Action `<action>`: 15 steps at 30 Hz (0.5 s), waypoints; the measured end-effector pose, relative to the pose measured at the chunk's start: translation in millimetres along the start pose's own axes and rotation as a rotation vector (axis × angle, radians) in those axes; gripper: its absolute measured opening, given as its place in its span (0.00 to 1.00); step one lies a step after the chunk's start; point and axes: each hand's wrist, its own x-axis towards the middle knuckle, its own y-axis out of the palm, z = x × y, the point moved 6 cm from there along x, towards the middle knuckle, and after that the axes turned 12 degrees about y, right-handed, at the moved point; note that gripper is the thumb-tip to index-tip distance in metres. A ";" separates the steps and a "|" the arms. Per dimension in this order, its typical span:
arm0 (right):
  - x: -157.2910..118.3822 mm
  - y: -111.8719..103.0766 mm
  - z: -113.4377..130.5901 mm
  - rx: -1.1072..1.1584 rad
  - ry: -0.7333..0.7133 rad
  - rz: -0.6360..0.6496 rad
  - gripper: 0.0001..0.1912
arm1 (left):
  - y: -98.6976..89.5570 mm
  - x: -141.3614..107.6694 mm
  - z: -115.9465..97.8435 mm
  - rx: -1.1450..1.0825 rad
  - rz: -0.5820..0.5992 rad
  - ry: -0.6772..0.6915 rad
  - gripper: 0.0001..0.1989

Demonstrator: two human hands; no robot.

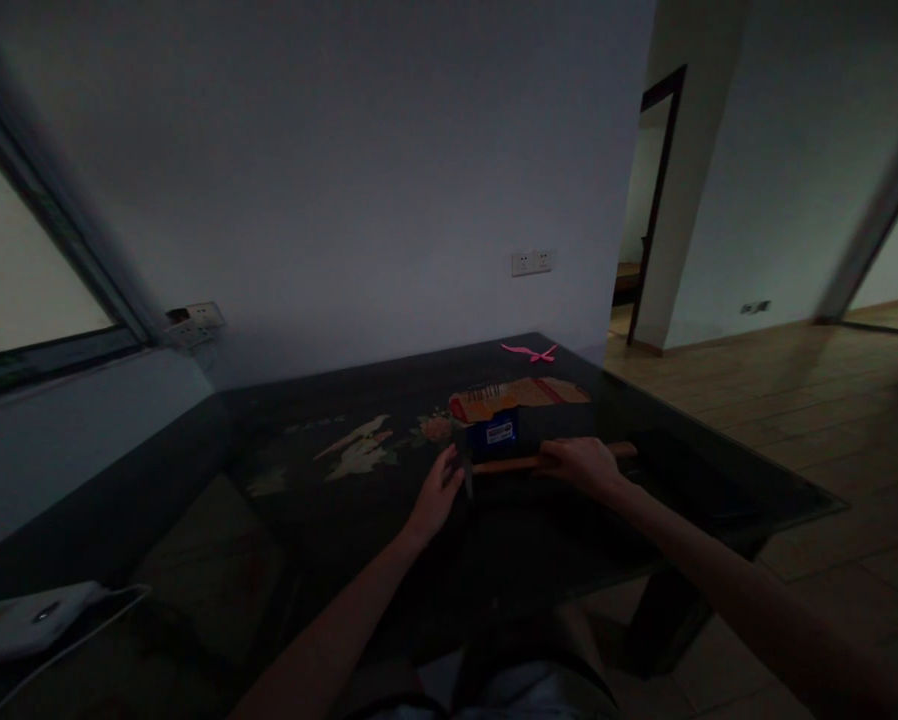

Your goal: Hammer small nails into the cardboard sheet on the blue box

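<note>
My right hand [580,465] is closed around the wooden handle of a hammer [509,465], which lies crosswise low over the dark table. At its left end the grey metal head [468,474] points down. My left hand [438,490] is beside that head, its fingers stretched and apart, the tips at or very near the metal. Just behind the handle is a blue box [492,432] with a pale label. A brown and red printed piece [524,398], perhaps packaging, lies behind it; dim light hides its exact form.
The dark table [389,540] has a bird-and-flower print and meets the wall at the back. A pink ribbon-like strip [531,353] lies at its far edge. A dark flat object [689,475] is at the right, and a white device [33,620] with a cable at the lower left.
</note>
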 end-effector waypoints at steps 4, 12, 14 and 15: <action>20.1 16.2 3.1 -0.044 -0.050 0.068 0.20 | -1.6 -3.3 -12.0 0.152 0.082 0.102 0.21; 32.4 35.3 1.6 -0.086 -0.095 0.135 0.16 | -6.1 -2.2 -18.0 0.380 0.103 0.156 0.17; 33.3 36.6 0.8 -0.090 -0.096 0.137 0.16 | -5.6 -1.4 -17.8 0.369 0.100 0.151 0.17; 33.6 37.2 0.5 -0.091 -0.098 0.138 0.15 | -5.5 -1.0 -17.5 0.358 0.096 0.148 0.17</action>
